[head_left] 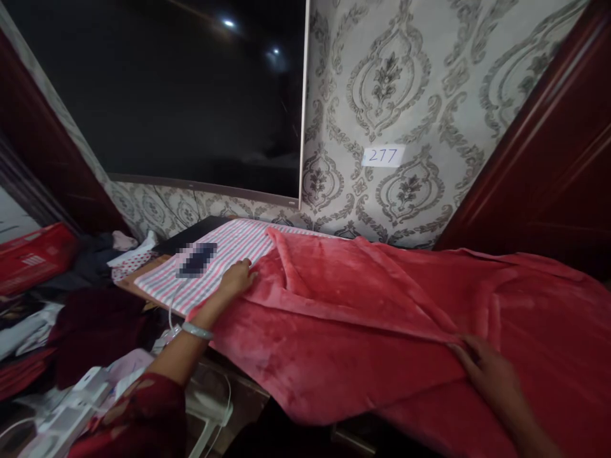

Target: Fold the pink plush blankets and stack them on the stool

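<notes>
Your left hand lies flat on the far left corner of the red fleece blanket, fingers spread and pressing down, not clenched; the fingertips sit right at the blanket's edge, where it meets the striped cloth. Your right hand rests on the near fold line of the blanket, fingers extended along the crease; whether they pinch the edge or merely press on it cannot be told from this view.

Judgement on the step in hand: the blanket appears to be in the course of being smoothed or folded on the surface. To do it well, keep the left palm anchoring its corner while the right fingers draw the fold taut away from it, so the diagonal ridge running between your two hands flattens out rather than bunching.

Materials: the blanket is thick plush fleece, soft and limp, with rounded folds and a rolled hem just beyond your left fingertips. It will likely drag and cling rather than slide. The striped cloth under it is thin and flat-woven, pink, white and grey. A dark flat object lies on that cloth, just beyond your left fingers. A pale bangle circles your left wrist.
</notes>
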{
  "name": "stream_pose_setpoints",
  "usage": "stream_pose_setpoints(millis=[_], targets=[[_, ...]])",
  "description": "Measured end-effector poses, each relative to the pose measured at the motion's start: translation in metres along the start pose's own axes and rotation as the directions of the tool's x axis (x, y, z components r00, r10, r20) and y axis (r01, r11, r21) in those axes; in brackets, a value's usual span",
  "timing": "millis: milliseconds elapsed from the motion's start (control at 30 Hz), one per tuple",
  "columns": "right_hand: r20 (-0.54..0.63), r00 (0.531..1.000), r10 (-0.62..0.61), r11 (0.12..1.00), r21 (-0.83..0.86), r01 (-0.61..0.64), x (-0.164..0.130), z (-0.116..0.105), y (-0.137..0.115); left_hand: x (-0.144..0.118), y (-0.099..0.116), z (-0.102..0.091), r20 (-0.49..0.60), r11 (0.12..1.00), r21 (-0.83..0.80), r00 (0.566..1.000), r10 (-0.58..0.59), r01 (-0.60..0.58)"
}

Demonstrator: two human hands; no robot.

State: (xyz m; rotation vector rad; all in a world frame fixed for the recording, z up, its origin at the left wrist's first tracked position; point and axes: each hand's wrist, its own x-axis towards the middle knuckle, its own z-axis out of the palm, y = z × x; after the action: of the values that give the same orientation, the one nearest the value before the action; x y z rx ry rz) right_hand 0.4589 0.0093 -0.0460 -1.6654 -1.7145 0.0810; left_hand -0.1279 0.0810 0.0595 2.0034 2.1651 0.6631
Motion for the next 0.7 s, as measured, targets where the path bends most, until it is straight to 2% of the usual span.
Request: stream_pose_setpoints(millis=[100,233,333,433,533,700], targets=[[0.012,1.0,0.001,1.0,-0.008,-0.001,0.0,-0.002,-0.005,0.01,-0.014,0.003,0.05,0.992,-0.095,0.996,-0.078,0.082],[0.011,1.0,-0.013,1.0,-0.012,0.013,0.001,-0.005,-0.009,0.014,-0.013,0.004,0.063,0.948,-0.317,0.998,-0.02,0.039],[0.008,1.0,-0.018,1.0,-0.013,0.018,0.001,-0.004,-0.007,0.014,-0.012,-0.005,0.016,0.869,-0.496,1.0,0.019,-0.008],[0.0,1.0,0.002,1.0,-0.018,-0.002,0.001,-0.002,-0.005,0.012,-0.017,-0.02,-0.029,0.782,-0.624,1.0,-0.006,-0.013],[0.009,1.0,-0.004,1.0,-0.005,0.004,0.0,-0.002,-0.005,0.008,-0.021,-0.032,0.004,0.734,-0.679,1.0,-0.019,0.017],[0.031,0.999,-0.016,1.0,0.003,0.016,-0.001,-0.003,-0.007,-0.002,-0.02,-0.04,0.136,0.716,-0.694,0.99,0.036,0.07]])
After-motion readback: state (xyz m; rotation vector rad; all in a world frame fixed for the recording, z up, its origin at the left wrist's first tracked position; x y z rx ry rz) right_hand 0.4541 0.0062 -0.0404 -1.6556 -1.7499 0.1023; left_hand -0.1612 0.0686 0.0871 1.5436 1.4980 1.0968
